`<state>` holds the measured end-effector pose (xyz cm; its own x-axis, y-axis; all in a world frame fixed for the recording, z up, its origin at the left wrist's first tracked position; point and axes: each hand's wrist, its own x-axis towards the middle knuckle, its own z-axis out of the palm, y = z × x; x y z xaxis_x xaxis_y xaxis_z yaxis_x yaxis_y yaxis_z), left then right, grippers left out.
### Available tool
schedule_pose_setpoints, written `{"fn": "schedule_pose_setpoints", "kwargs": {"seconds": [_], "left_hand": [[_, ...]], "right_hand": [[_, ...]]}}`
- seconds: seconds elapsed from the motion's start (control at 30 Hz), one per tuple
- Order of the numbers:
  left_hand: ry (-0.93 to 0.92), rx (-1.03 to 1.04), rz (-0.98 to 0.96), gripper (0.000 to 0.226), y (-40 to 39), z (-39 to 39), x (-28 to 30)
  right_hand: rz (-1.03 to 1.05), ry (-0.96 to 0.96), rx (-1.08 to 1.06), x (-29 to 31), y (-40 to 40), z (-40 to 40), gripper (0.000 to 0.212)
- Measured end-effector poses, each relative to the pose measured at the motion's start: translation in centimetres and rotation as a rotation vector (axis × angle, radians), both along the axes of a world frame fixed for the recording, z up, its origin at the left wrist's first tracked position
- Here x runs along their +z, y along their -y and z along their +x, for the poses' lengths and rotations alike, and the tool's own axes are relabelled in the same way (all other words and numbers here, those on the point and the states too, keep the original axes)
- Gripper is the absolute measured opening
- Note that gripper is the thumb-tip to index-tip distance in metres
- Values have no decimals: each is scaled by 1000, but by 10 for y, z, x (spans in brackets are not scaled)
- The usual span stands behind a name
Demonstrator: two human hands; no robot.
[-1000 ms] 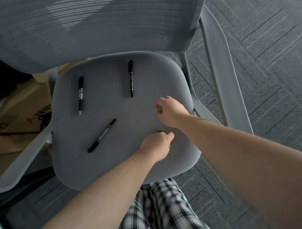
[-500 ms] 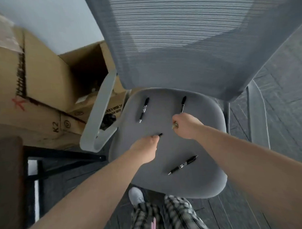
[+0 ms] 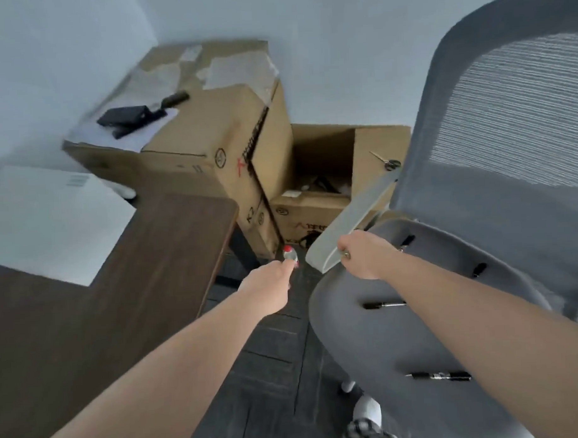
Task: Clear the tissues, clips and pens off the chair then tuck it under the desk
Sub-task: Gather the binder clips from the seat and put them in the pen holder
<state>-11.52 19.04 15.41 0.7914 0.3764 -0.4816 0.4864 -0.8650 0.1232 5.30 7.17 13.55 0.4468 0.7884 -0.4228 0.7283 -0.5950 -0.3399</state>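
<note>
Standing beside the grey chair (image 3: 367,330), you are reaching both arms forward between its seat and the dark desk (image 3: 126,290). Four pens are lying on the seat: one (image 3: 439,375) near the front edge, one (image 3: 384,304) mid-seat, two (image 3: 479,268) toward the back. Your right hand (image 3: 364,254) is closing on a small metallic clip (image 3: 346,255); your left hand (image 3: 267,285) is curling shut, contents hidden, so I cannot tell its grip.

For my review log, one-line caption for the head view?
Both hands, left hand and right hand, closed, swing from chair toward desk; pens remain on seat.
</note>
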Motion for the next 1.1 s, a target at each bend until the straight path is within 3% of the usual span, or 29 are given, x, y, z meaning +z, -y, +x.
{"fn": "schedule_pose_setpoints", "kwargs": {"seconds": [0.47, 0.7, 1.1], "left_hand": [[70, 531, 112, 3, -92, -304, 52], [135, 835, 103, 16, -118, -447, 62], [285, 1236, 100, 18, -132, -566, 46]], "right_hand": [[117, 18, 473, 64, -162, -270, 26], [156, -1, 604, 74, -214, -403, 26], [159, -98, 870, 80, -275, -578, 30]]}}
